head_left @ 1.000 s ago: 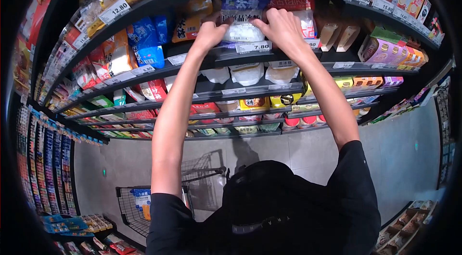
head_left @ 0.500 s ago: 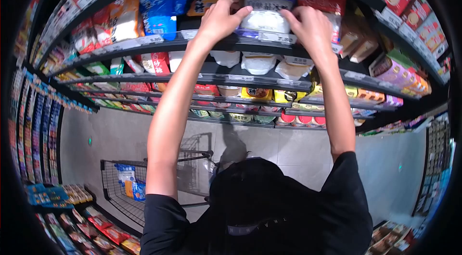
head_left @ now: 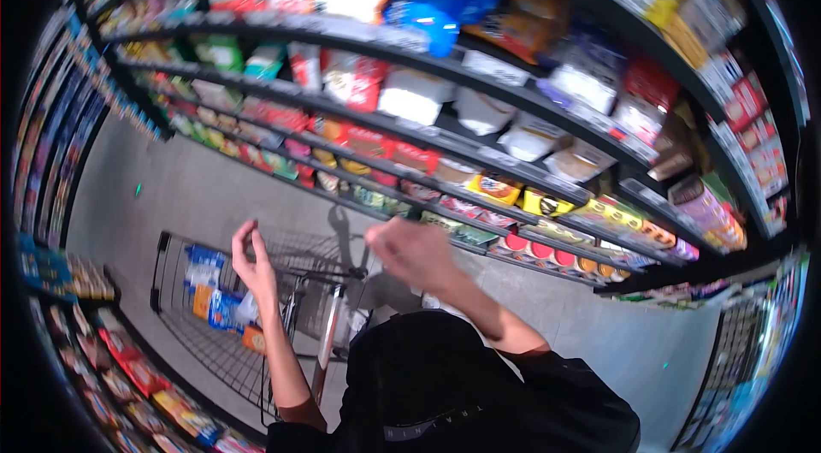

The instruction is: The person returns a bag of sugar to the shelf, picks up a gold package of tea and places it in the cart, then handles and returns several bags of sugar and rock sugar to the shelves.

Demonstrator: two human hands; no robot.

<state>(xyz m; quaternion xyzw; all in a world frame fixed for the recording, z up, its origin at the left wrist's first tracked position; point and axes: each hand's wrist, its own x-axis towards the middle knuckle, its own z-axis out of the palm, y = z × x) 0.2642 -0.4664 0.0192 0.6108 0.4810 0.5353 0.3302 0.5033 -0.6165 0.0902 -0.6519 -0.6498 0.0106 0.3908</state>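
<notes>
Over the shopping cart (head_left: 160,269) my left hand (head_left: 254,263) is raised, fingers loosely bent and apart, with nothing visible in it. My right hand (head_left: 416,253) is in front of the lower shelves, touching nothing; motion blur hides how its fingers are set. Inside the cart lie a blue-and-white bag (head_left: 203,265), an orange pack (head_left: 203,301) and a blue bag (head_left: 224,311). The purple-and-white bag (head_left: 588,76) stands on the upper shelf, away from both hands, between an orange bag (head_left: 517,25) and a red-and-white bag (head_left: 646,106).
The shelf unit (head_left: 513,162) spans the view ahead, filled with bagged goods. The cart's handle (head_left: 329,316) is close to my body on the left. Another display (head_left: 128,359) of packaged food is at lower left. Grey floor (head_left: 214,171) runs along the shelf base.
Both hands have left the purple-and-white bag on the shelf and come down, toward the cart on the left. The view has turned left, so more of the cart shows.
</notes>
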